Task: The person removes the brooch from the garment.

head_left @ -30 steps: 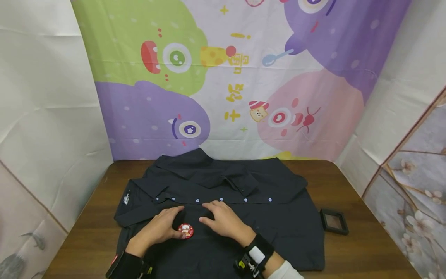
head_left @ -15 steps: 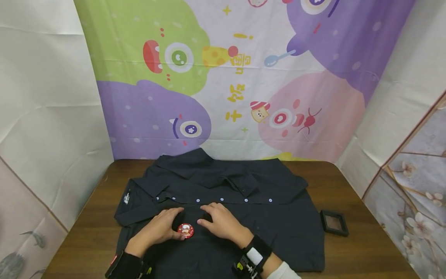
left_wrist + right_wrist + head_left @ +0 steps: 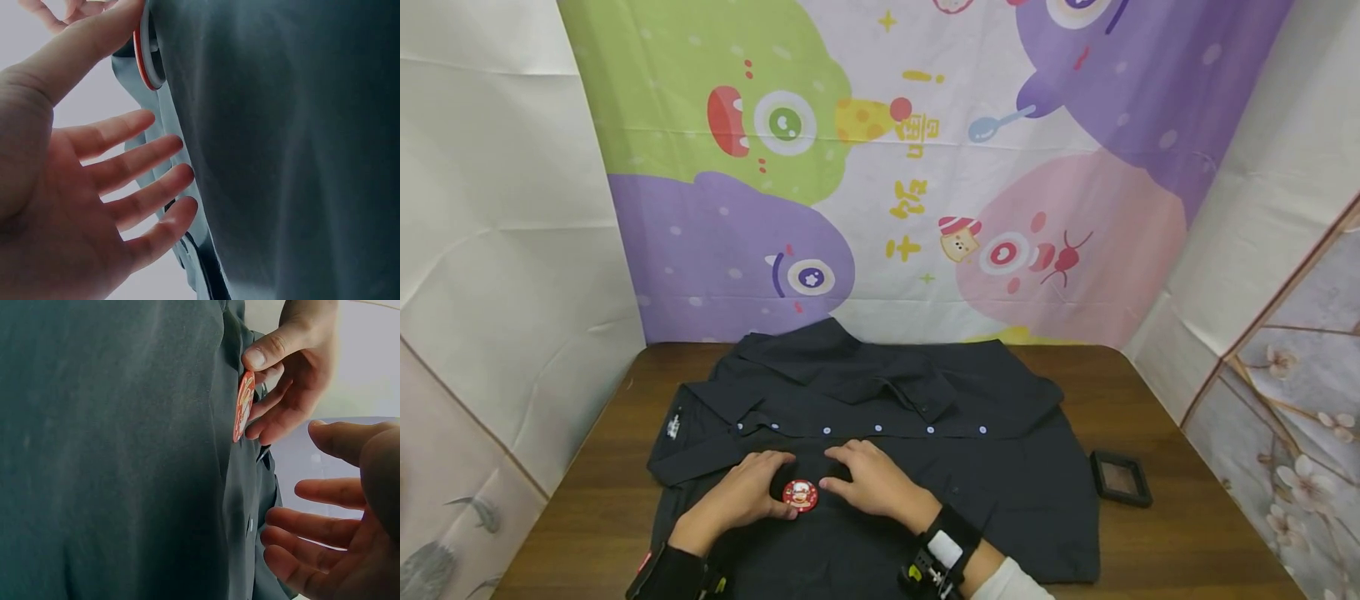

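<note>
A round red pin badge [image 3: 800,496] with a cartoon picture lies on the front of a dark button-up shirt [image 3: 1000,500]. My left hand [image 3: 747,490] is just left of it, fingers spread and slightly bent, thumb tip at the badge's near edge. In the left wrist view the badge [image 3: 145,53] shows edge-on, standing a little off the cloth, beside the thumb. To the right of the badge, my right hand [image 3: 880,482] hovers over the shirt with thumb and fingers apart, holding nothing. The right wrist view has the badge [image 3: 244,406] beyond these spread fingers, next to the left hand.
The shirt covers most of a brown wooden table [image 3: 1187,542]. A small black square frame [image 3: 1121,478] lies at its right. White buttons [image 3: 878,428] run along the folded placket. Behind the table hangs a cartoon-printed cloth [image 3: 895,300].
My right hand has shifted slightly left and nearer, closer to the badge. The left hand and badge stay almost in place.
</note>
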The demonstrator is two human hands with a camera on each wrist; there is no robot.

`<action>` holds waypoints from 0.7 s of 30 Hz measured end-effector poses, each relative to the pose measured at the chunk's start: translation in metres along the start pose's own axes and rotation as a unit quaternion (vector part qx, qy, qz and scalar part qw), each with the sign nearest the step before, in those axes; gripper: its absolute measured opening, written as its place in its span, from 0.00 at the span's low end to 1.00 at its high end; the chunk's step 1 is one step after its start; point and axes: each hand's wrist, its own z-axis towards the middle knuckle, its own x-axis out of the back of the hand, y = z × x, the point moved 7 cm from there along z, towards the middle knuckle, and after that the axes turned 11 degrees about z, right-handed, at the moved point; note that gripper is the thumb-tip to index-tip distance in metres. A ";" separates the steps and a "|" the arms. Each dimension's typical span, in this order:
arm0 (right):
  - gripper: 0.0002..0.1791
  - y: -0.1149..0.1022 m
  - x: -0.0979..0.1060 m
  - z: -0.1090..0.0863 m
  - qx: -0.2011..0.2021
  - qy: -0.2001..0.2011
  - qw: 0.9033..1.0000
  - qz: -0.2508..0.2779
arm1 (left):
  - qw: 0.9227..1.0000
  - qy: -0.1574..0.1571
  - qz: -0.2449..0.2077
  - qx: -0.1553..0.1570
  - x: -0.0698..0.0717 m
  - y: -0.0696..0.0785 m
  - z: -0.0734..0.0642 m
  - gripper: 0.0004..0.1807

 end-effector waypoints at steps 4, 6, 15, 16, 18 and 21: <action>0.27 0.000 -0.003 0.000 -0.002 -0.005 1.000 -0.001 | 1.000 0.003 0.006 -0.002 0.000 0.001 0.000 0.41; 0.27 0.000 -0.004 0.001 -0.002 -0.009 1.000 -0.002 | 1.000 0.005 0.008 -0.004 0.001 0.002 0.000 0.41; 0.26 -0.008 -0.006 0.003 0.016 -0.017 1.000 -0.012 | 1.000 0.007 0.010 -0.001 -0.001 0.001 -0.001 0.41; 0.26 -0.008 -0.007 0.003 0.016 -0.019 1.000 -0.013 | 1.000 0.005 0.011 0.001 -0.002 0.001 -0.001 0.40; 0.26 -0.008 -0.008 0.002 0.016 -0.021 1.000 -0.012 | 1.000 0.002 0.014 0.005 -0.003 0.000 -0.001 0.40; 0.26 -0.008 -0.010 0.002 0.016 -0.023 1.000 -0.013 | 1.000 0.001 0.018 0.008 -0.004 0.001 -0.001 0.40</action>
